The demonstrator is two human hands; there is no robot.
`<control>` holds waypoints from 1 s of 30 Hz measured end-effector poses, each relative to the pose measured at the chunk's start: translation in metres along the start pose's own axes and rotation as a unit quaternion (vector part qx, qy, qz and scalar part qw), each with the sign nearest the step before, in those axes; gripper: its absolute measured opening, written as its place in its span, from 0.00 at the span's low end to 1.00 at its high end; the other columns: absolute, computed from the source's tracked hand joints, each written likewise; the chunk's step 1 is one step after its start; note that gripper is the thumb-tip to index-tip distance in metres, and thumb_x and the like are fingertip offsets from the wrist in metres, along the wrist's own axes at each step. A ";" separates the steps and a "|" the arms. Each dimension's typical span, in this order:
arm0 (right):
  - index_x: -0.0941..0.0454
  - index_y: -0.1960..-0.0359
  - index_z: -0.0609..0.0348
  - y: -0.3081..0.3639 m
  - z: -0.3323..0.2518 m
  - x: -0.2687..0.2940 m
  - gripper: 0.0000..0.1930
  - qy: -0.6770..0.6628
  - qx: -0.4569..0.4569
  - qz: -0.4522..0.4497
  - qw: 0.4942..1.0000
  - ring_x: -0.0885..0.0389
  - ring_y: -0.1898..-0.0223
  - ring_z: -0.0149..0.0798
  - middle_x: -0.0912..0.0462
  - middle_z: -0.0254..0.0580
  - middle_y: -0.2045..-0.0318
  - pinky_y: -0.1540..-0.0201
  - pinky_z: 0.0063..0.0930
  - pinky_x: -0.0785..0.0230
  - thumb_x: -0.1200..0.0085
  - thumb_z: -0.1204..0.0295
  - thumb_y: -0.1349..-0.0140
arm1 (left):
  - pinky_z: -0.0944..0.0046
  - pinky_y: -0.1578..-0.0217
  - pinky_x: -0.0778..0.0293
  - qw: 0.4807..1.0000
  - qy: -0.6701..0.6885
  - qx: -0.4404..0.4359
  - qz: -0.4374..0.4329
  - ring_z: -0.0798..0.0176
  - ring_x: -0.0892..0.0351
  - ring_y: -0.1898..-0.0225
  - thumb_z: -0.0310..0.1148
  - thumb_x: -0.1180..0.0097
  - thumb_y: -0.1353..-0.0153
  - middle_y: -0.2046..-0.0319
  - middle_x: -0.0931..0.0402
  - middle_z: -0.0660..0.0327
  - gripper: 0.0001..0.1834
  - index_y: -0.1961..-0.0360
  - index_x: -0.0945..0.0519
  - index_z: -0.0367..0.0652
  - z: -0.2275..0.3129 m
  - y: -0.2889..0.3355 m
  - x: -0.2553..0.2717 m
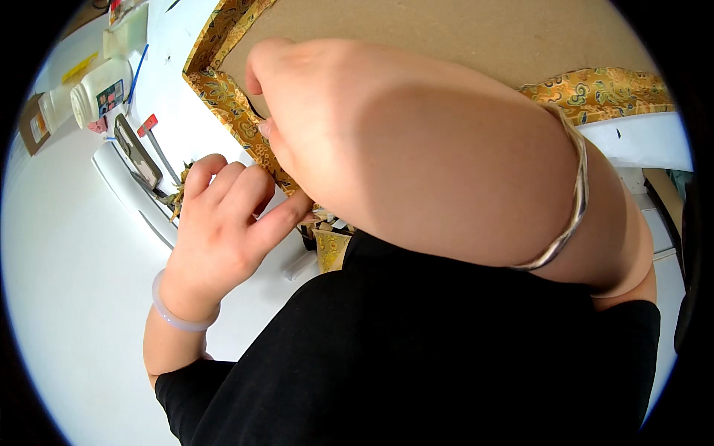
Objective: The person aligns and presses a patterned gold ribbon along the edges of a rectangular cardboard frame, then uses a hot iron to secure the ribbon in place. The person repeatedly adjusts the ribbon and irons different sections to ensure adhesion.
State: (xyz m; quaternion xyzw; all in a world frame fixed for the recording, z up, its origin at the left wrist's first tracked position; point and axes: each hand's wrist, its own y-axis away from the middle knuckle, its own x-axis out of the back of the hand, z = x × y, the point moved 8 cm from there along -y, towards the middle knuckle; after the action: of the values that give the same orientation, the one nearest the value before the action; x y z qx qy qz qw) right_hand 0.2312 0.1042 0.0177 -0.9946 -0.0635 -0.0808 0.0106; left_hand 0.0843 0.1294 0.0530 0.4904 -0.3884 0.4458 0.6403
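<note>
A tan board (446, 33) is edged with gold brocade fabric (231, 108) in a floral pattern, folded over along its sides. My right hand (305, 104) reaches across from the right, closed over the fabric strip near the board's left corner. A thumbnail shows against the fabric, but whatever those fingers hold is hidden. Lower down, my left hand (227, 215) has its fingers curled beside the board's near edge, one digit stretched to the fabric's edge. That digit's tip is partly covered by my right wrist, and the curled fingertips are out of sight.
At the far left stand a white plastic bottle (100, 93), a blue stick (138, 74) and a pale container (126, 33). A grey phone-like object (139, 152) and a red-ended tool (149, 125) lie closer. Fabric scraps (331, 249) lie on the white table (82, 297) by my body.
</note>
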 end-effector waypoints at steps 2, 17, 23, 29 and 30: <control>0.26 0.56 0.67 0.007 0.000 -0.009 0.09 0.074 0.070 0.045 0.994 0.17 0.74 0.47 0.20 0.50 0.73 0.70 0.34 0.25 0.40 0.78 0.34 | 0.57 0.58 0.33 1.000 -0.001 -0.005 0.009 0.62 0.35 0.72 0.34 0.28 0.43 0.74 0.39 0.67 0.15 0.54 0.13 0.52 -0.001 0.001 0.001; 0.24 0.52 0.67 0.022 0.009 -0.024 0.12 0.047 0.097 0.069 0.992 0.18 0.68 0.42 0.20 0.45 0.66 0.65 0.29 0.24 0.40 0.77 0.34 | 0.54 0.57 0.30 0.999 -0.039 -0.013 0.004 0.60 0.32 0.71 0.27 0.29 0.51 0.72 0.31 0.65 0.12 0.65 0.17 0.50 0.005 -0.010 0.006; 0.24 0.52 0.67 0.026 0.011 -0.023 0.11 0.043 0.092 0.097 0.990 0.18 0.67 0.43 0.20 0.46 0.66 0.64 0.29 0.24 0.40 0.77 0.34 | 0.53 0.56 0.30 0.999 -0.030 -0.028 0.014 0.59 0.31 0.71 0.25 0.30 0.52 0.73 0.31 0.65 0.12 0.66 0.17 0.49 0.003 -0.004 0.006; 0.24 0.53 0.67 0.027 0.012 -0.024 0.11 0.041 0.087 0.107 0.990 0.18 0.66 0.44 0.20 0.46 0.66 0.63 0.30 0.24 0.40 0.77 0.35 | 0.53 0.55 0.30 0.999 -0.034 -0.037 0.005 0.58 0.29 0.69 0.25 0.31 0.52 0.70 0.28 0.64 0.12 0.65 0.17 0.49 0.006 -0.006 0.003; 0.24 0.53 0.67 0.027 0.012 -0.024 0.11 0.039 0.087 0.108 0.989 0.18 0.66 0.44 0.20 0.46 0.65 0.63 0.30 0.24 0.40 0.77 0.35 | 0.53 0.55 0.30 0.999 -0.034 -0.035 0.005 0.58 0.29 0.68 0.26 0.31 0.52 0.70 0.28 0.64 0.12 0.65 0.17 0.49 0.005 -0.005 0.002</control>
State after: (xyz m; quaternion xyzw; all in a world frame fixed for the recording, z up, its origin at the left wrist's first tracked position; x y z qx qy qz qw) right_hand 0.2130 0.0746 0.0017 -0.9870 0.0384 -0.1123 0.1085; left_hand 0.0898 0.1240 0.0544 0.4807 -0.4278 0.4183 0.6410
